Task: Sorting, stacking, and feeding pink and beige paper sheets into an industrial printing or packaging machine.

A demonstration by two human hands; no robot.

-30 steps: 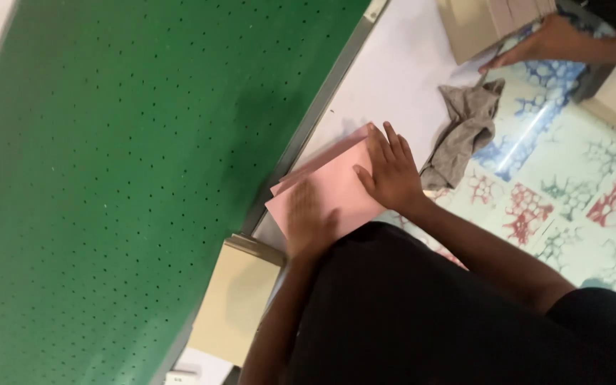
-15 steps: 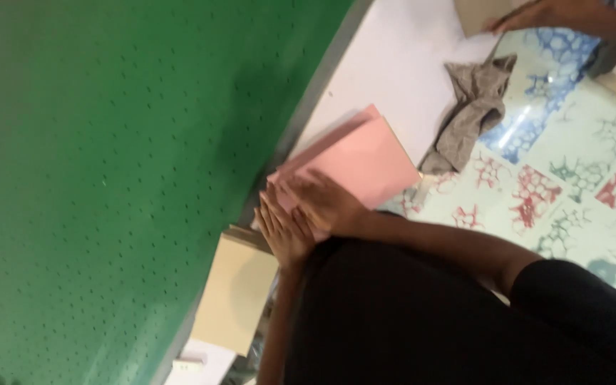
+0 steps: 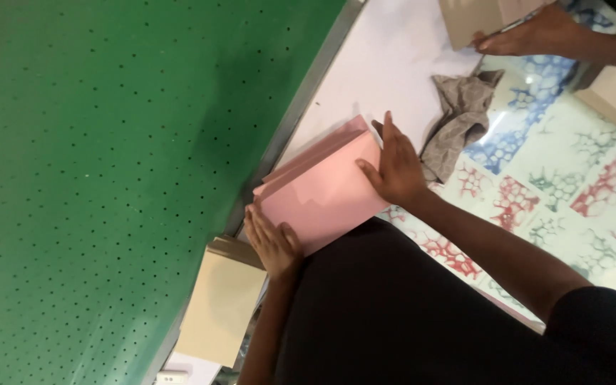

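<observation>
Right now both hands press flat on a stack of pink sheets [image 3: 322, 192] lying on the white table [image 3: 393, 64], just beside the metal rail that borders a large green perforated board [image 3: 108, 164]. In this tilted view the stack's long axis runs from lower left to upper right, roughly parallel to that rail, with one short end pointing toward the grey crumpled cloth [image 3: 458, 125] and the other toward the person's body. The left hand [image 3: 272, 242] rests on the near, lower-left end of the stack, fingers stretched out together and palm down; it is not closed around anything, only laid against the paper's edge. The right hand [image 3: 397, 167] lies on the far, upper-right end, fingers spread and extended, likewise open and flat on the top sheet rather than grasping it. The upper sheets are slightly fanned, so darker pink edges show along the side nearest the rail. Just below the left hand sits a beige cardboard box [image 3: 219, 306], near the stack. Beyond the cloth, a glossy patterned sheet with blue and red marbling [image 3: 572, 178] covers the table. At the top edge, another person's hand [image 3: 529, 36] rests on a beige box [image 3: 468, 18], well apart from the pink stack.
</observation>
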